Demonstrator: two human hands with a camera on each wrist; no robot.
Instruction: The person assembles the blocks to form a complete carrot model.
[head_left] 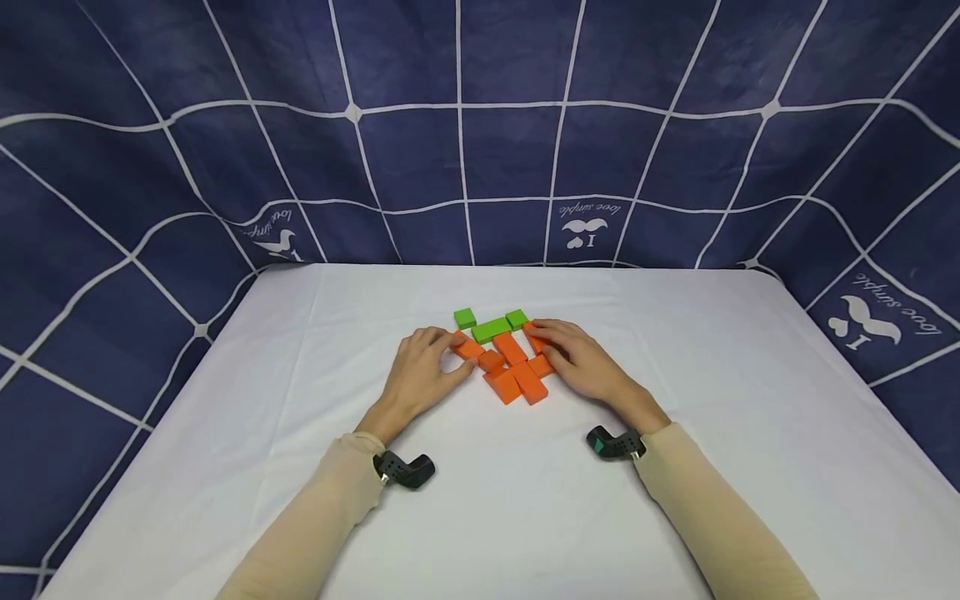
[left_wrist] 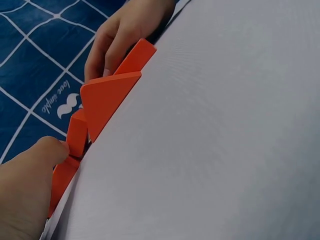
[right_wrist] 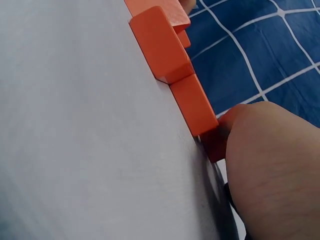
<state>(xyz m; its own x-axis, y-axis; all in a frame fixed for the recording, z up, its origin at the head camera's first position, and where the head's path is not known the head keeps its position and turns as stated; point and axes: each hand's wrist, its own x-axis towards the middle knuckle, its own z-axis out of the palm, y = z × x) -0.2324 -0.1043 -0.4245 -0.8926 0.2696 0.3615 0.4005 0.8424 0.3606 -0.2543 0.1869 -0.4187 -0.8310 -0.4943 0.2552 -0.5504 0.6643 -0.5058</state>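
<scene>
— Where are the orange blocks [head_left: 512, 368]?

— Mid-table [head_left: 675, 350], packed tight, green blocks [head_left: 491, 327] at their 12 o'clock.

— And the hands?

— Left hand [head_left: 423, 367] at 9 o'clock, right hand [head_left: 577, 360] at 3, fingers curled against the outer blocks, probably to squeeze the cluster together; the exact grip is hard to see.

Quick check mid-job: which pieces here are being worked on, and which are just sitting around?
In hand:
- orange blocks, clustered together
- left hand, fingers on the cluster's left side
- right hand, fingers on its right side

Lying about:
- green blocks, untouched behind the orange ones
- white tablecloth
- blue grid backdrop
</scene>
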